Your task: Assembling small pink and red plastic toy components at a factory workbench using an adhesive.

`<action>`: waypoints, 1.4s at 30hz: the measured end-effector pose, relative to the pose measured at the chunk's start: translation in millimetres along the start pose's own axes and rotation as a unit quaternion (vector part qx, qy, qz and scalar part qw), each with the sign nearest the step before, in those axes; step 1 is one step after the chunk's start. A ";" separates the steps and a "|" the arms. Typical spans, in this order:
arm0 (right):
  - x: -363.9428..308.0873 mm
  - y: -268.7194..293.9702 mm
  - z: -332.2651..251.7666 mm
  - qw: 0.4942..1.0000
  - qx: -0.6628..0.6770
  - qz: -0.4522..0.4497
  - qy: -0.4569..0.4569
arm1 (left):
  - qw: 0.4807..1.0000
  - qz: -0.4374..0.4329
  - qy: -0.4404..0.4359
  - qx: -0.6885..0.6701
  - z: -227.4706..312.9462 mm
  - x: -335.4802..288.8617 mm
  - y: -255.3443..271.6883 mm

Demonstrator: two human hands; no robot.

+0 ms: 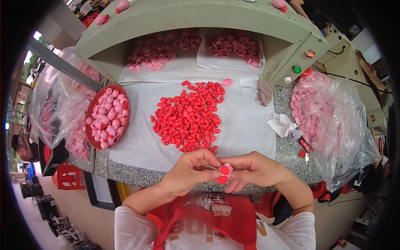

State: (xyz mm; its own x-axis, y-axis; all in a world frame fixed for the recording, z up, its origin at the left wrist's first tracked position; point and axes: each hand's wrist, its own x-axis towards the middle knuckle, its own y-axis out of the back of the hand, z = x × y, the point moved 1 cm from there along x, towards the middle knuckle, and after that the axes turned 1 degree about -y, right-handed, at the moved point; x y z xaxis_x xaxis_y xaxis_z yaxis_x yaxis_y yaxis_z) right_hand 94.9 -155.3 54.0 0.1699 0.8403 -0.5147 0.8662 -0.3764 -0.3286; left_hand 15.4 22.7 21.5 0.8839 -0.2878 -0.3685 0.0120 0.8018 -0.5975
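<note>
Both hands meet at the table's front edge around a small pink rubbery-looking piece with two red rounded ends (pixel 224 171). My left hand (pixel 187 171) pinches it at the red side, fingers bent. From the other side my right hand (pixel 259 170) grips the pink part between thumb and fingers. How the red and pink parts join is hidden by the fingertips. Just beyond the hands, a heap of small curved red pieces (pixel 189 116) lies on white paper (pixel 246 129). To the left, a red basket (pixel 90 134) holds many pink balls (pixel 109 110), some with red parts.
A pale green metal housing (pixel 200 16) arches over the far side, with pink pieces (pixel 179 43) inside and a green button (pixel 296 69) on its right. Plastic bags of pink pieces flank the table, one left (pixel 54 96), one right (pixel 346 112). Crumpled tissue (pixel 281 125) lies at right.
</note>
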 end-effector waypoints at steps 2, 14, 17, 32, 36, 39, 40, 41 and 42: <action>1.3 -0.4 1.6 1.000 0.006 -0.001 0.004 | 1.000 -0.003 -0.002 -0.011 -2.6 0.4 2.7; 7.0 -2.3 17.3 0.999 0.035 0.016 0.026 | 0.998 0.007 0.014 0.053 1.7 3.0 0.1; 7.0 -2.9 18.8 0.999 0.037 0.016 0.027 | 0.998 0.005 0.011 0.059 0.3 3.1 1.7; 23.4 -8.3 40.7 0.927 -0.158 0.159 0.300 | 0.999 0.004 0.054 -0.001 -7.9 8.5 12.1; 28.9 -10.8 48.6 0.915 -0.137 0.181 0.333 | 0.998 0.006 0.042 -0.046 -10.4 9.8 12.9; 32.5 -19.2 51.4 0.909 -0.100 0.229 0.332 | 0.995 0.004 0.055 -0.080 -12.3 9.7 15.2; 31.8 -20.3 51.4 0.910 -0.102 0.227 0.331 | 0.994 -0.003 0.067 -0.091 -12.6 10.5 15.8; 30.9 -21.6 50.8 0.913 -0.108 0.226 0.322 | 0.994 -0.003 0.065 -0.093 -12.0 10.5 16.2; 30.4 -22.4 50.4 0.916 -0.115 0.225 0.313 | 0.993 -0.010 0.067 -0.099 -11.1 10.3 16.4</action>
State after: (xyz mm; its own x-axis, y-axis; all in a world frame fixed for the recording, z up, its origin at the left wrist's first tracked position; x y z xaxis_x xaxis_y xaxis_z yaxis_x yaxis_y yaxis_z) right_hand 57.0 -141.0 5.8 0.7072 0.7067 0.0210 0.7066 -0.7075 0.0166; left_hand 19.4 27.1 0.0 0.8137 -0.3814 -0.4386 -0.0741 0.6804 -0.7291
